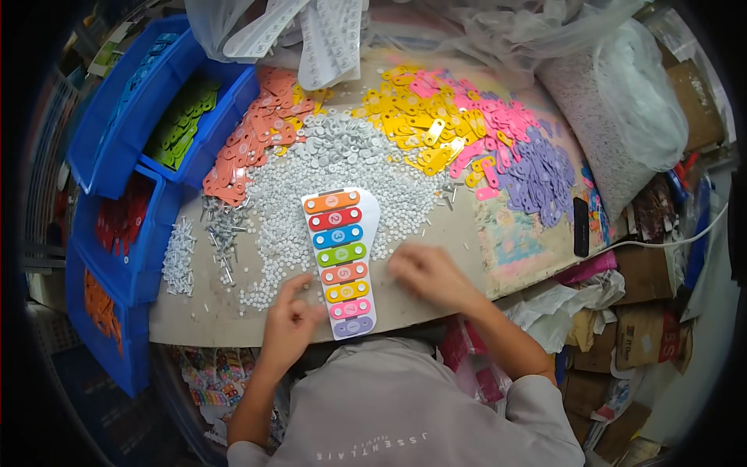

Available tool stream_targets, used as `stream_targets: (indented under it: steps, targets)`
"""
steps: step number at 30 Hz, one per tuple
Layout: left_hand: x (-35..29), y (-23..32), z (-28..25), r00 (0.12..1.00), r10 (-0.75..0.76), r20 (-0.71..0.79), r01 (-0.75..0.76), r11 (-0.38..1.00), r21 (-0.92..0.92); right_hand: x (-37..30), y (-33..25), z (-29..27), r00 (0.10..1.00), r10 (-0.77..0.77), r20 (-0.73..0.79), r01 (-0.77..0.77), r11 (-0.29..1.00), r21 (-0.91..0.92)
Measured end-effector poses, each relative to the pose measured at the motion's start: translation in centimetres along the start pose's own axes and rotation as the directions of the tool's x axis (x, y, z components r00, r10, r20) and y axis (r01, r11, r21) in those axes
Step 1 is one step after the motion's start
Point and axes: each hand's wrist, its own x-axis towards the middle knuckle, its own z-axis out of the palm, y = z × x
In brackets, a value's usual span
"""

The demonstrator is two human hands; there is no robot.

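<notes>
A toy xylophone (343, 255) lies on the table in front of me, its white base carrying a row of coloured bars from orange down to purple. White round caps sit on most bar ends. My left hand (289, 321) is beside its lower left edge, thumb and forefinger apart, holding nothing visible. To the right of the xylophone, my right hand (429, 272) hovers with its fingers curled together; what they may hold is hidden. A wide heap of small white caps (296, 206) spreads around the upper part of the toy.
Loose salmon bars (253, 128), yellow bars (416, 109), pink bars (510, 117) and purple bars (537, 179) lie behind the caps. Blue bins (159, 233) line the left. White pins (180, 257) and metal pins (224, 233) lie nearby. A plastic sack (599, 109) stands right.
</notes>
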Motion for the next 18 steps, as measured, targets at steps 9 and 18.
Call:
stream_targets:
  steps: [9,18]
  targets:
    - [-0.4,-3.4,-0.4,0.935,0.115,-0.335,-0.145,0.987,-0.064,8.1,8.2,-15.2,0.586,-0.528,-0.615,-0.132,0.687,-0.715]
    - [-0.1,-3.6,-0.3,0.936,0.099,-0.337,-0.118,0.992,-0.038,10.8,9.4,-17.7,0.594,-0.610,-0.524,-0.042,0.627,-0.778]
